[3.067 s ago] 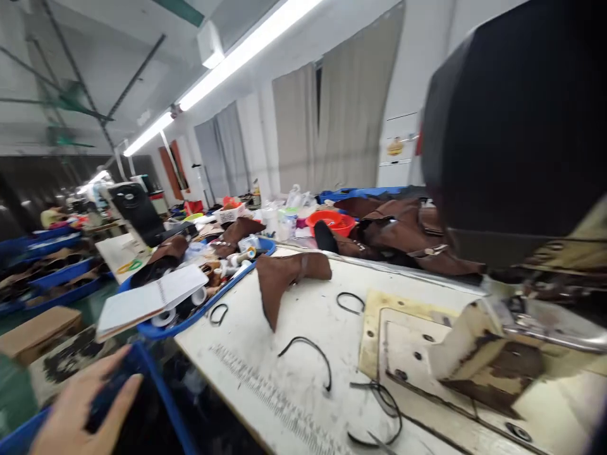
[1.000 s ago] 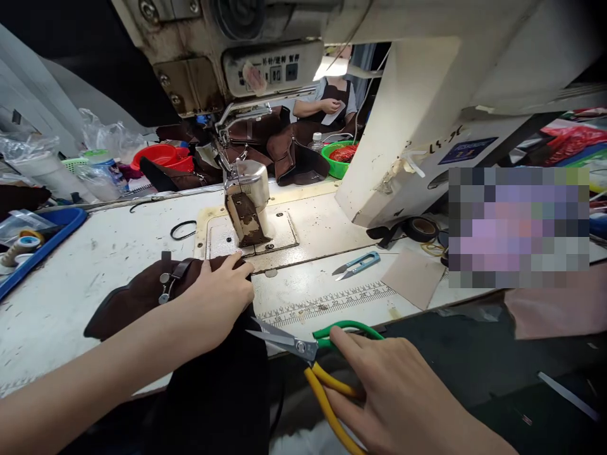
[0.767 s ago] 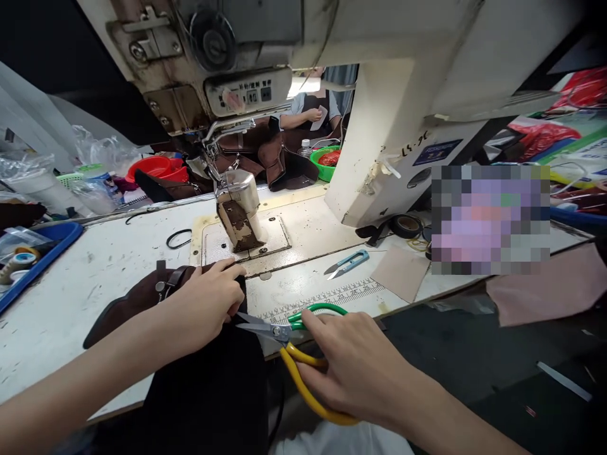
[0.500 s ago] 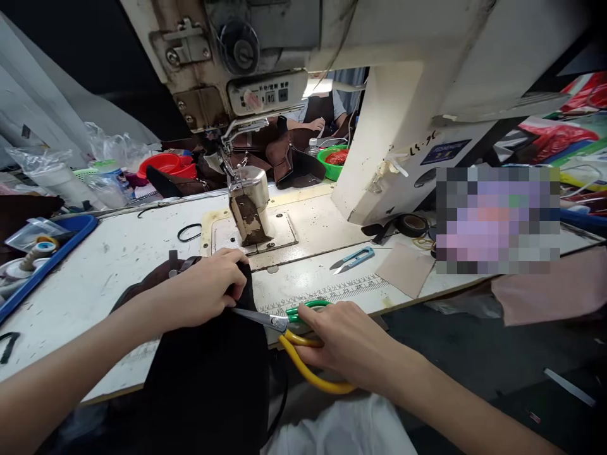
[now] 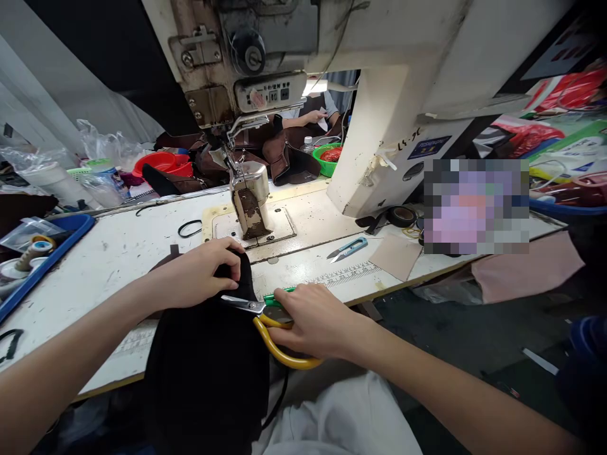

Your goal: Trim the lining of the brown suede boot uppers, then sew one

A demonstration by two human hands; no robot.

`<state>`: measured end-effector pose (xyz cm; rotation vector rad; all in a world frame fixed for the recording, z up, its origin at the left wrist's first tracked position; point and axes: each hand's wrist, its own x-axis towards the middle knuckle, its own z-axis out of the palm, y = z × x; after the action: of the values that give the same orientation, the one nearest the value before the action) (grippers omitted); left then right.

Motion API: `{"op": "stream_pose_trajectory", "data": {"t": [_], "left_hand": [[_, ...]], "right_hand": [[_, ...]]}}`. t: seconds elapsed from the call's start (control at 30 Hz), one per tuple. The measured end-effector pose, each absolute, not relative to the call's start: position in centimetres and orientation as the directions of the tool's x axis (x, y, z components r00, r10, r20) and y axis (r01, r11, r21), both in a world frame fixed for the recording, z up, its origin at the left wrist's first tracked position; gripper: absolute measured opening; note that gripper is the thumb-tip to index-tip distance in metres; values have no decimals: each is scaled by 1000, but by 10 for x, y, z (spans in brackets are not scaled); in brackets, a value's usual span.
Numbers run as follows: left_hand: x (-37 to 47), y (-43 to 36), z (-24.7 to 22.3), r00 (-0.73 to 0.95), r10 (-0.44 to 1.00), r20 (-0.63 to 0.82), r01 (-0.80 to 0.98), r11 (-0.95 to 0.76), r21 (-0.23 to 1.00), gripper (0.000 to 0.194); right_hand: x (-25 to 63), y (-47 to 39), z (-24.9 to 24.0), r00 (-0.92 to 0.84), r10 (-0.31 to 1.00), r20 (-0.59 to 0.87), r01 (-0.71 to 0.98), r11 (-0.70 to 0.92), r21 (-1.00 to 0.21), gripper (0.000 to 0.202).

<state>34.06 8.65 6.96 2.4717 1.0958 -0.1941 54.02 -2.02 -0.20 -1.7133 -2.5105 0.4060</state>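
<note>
Black fabric (image 5: pixel 208 373) hangs over the front edge of the white table and partly lies on it. My left hand (image 5: pixel 202 272) has its fingers closed on the upper part of this fabric, just in front of the sewing machine's post (image 5: pixel 251 202). Scissors with green and yellow handles (image 5: pixel 287 354) are in my right hand (image 5: pixel 315 322). Their blades point left over the fabric, close below my left fingertips. Blue thread snips (image 5: pixel 348 249) lie on the table beyond my right hand.
The sewing machine arm (image 5: pixel 374 133) rises over the table (image 5: pixel 114 253). A blue tray (image 5: pixel 52 259) with spools sits at the left. A beige patch (image 5: pixel 396 256) and black tape (image 5: pixel 401 216) lie right. Another person's hand (image 5: pixel 315 116) shows behind the machine.
My right hand and the scissors have moved left, with the blades further over the fabric. More of the black fabric shows below my left hand. The view has shifted slightly.
</note>
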Motion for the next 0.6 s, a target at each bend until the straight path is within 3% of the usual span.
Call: {"op": "stream_pose_trajectory", "data": {"t": [0.23, 0.4, 0.6], "left_hand": [[323, 87, 70, 619, 756, -214, 764, -514, 390, 23], [316, 83, 68, 624, 755, -203, 751, -508, 421, 21], [309, 77, 70, 611, 787, -92, 720, -503, 477, 19]], "right_hand": [[515, -20, -10, -317, 947, -55, 916, 291, -277, 27], [493, -14, -2, -302, 952, -46, 907, 272, -322, 31], [475, -7, 0, -289, 957, -13, 889, 264, -374, 30]]}}
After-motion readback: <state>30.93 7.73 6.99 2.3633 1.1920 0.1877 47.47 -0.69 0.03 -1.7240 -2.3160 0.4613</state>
